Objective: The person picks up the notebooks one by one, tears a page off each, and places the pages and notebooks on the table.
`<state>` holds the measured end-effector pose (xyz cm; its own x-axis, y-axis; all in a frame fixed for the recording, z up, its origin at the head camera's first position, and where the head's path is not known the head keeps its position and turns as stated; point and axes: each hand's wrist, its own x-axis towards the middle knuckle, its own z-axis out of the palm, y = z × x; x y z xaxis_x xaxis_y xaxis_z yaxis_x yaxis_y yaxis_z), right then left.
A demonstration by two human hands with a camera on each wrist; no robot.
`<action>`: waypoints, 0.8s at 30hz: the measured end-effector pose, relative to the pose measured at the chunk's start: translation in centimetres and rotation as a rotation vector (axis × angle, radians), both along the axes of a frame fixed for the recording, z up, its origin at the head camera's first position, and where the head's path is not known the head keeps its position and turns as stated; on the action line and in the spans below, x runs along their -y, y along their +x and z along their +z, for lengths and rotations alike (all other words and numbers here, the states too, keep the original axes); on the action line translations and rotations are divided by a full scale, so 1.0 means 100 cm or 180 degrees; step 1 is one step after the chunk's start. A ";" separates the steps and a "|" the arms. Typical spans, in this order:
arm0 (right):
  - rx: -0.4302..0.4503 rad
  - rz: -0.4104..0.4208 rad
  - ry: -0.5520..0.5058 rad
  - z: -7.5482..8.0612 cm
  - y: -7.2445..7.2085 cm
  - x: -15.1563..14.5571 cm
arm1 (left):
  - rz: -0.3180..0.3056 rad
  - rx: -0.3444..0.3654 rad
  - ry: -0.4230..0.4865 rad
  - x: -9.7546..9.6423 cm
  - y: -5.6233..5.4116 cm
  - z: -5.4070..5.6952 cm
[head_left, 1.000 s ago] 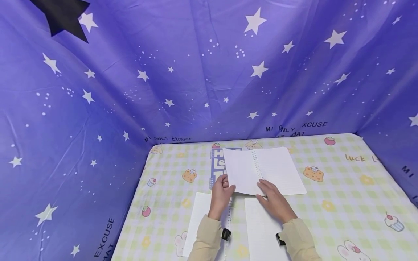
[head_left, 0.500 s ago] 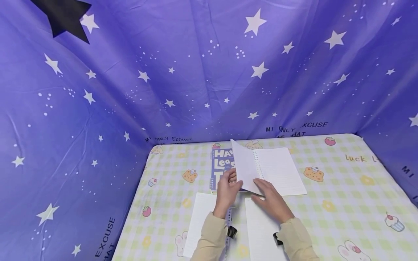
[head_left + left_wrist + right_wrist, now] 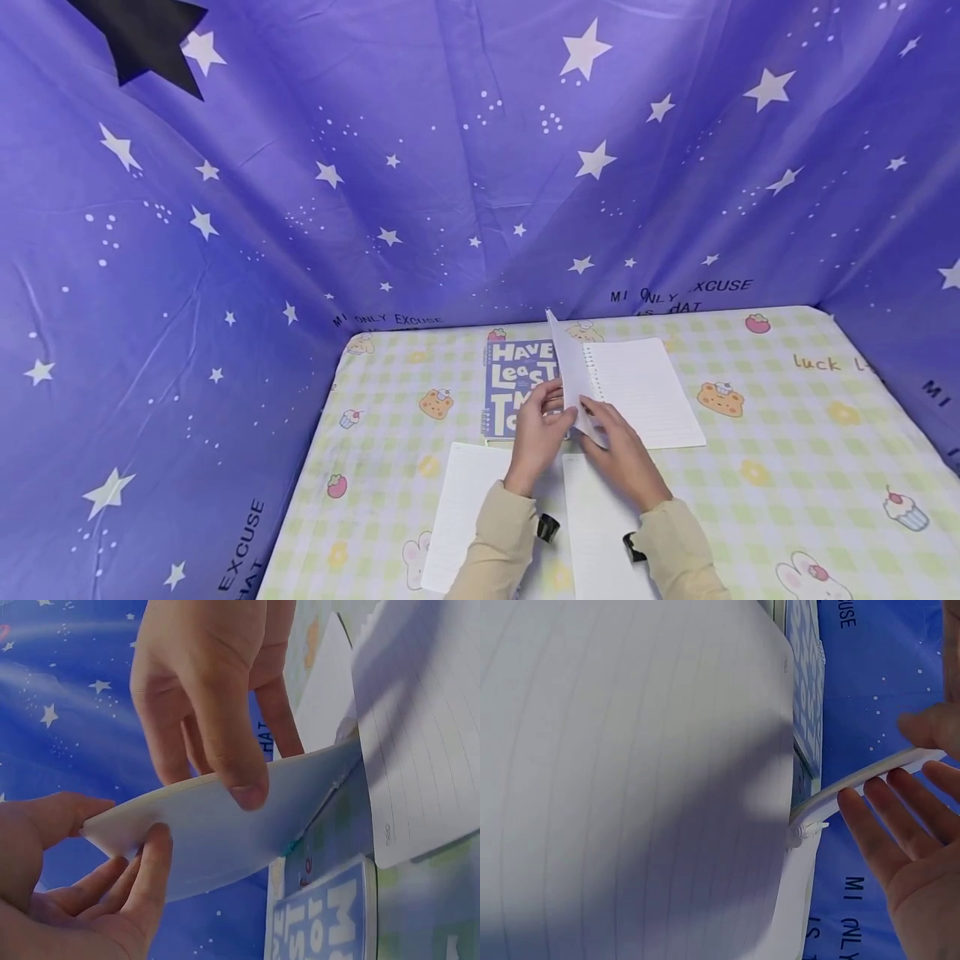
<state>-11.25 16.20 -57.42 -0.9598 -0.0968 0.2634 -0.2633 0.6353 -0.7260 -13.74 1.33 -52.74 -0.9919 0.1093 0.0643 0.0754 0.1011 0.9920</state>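
A spiral notebook (image 3: pixel 648 392) lies open towards the back of the table, its right-hand lined page flat. Its left leaf (image 3: pixel 573 375) stands nearly upright from the rings. My left hand (image 3: pixel 538 437) pinches the lower free edge of this leaf. In the left wrist view, fingers lie on both faces of the lifted leaf (image 3: pixel 210 840). My right hand (image 3: pixel 628 457) holds the leaf's bottom edge beside the left hand, its thumb on one face and fingers on the other. Behind the left hand lies a blue notebook (image 3: pixel 501 387) with big white lettering, partly covered by the hand.
Two white pages lie nearer the front: a left page (image 3: pixel 467 508) under the left forearm and a right lined page (image 3: pixel 600 533) beneath the right hand. The checked tablecloth (image 3: pixel 810 467) covers the table. A purple star-printed curtain (image 3: pixel 480 167) rises along the back and sides.
The left leaf has swung up from lying low on the left to nearly upright, uncovering more of the blue notebook. My left hand has moved right with it; the right hand has shifted slightly left.
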 end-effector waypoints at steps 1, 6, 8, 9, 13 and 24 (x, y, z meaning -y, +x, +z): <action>-0.0033 0.0007 -0.0023 0.001 0.000 0.000 | -0.0019 0.0019 -0.0023 -0.002 -0.001 0.000; -0.0253 0.0035 -0.0153 0.008 0.001 -0.002 | -0.0160 0.0041 -0.0062 -0.010 -0.003 0.002; -0.0329 0.0014 -0.0198 0.013 0.001 -0.002 | -0.0223 0.0031 -0.0012 -0.014 -0.004 0.004; -0.0345 0.0000 -0.0219 0.015 0.001 -0.002 | -0.0244 0.0037 0.0008 -0.015 -0.004 0.005; -0.0374 -0.0060 -0.0261 0.024 0.001 -0.004 | -0.0354 -0.0008 0.0045 -0.020 -0.006 0.006; -0.0604 -0.0237 -0.0227 0.043 0.005 -0.010 | -0.0512 -0.0037 0.0045 -0.032 -0.006 0.005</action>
<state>-10.76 17.23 -53.12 -0.8961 -0.0020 0.4439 -0.3539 0.6068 -0.7117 -14.29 4.57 -52.25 -0.9609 0.2658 0.0783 0.1009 0.0728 0.9922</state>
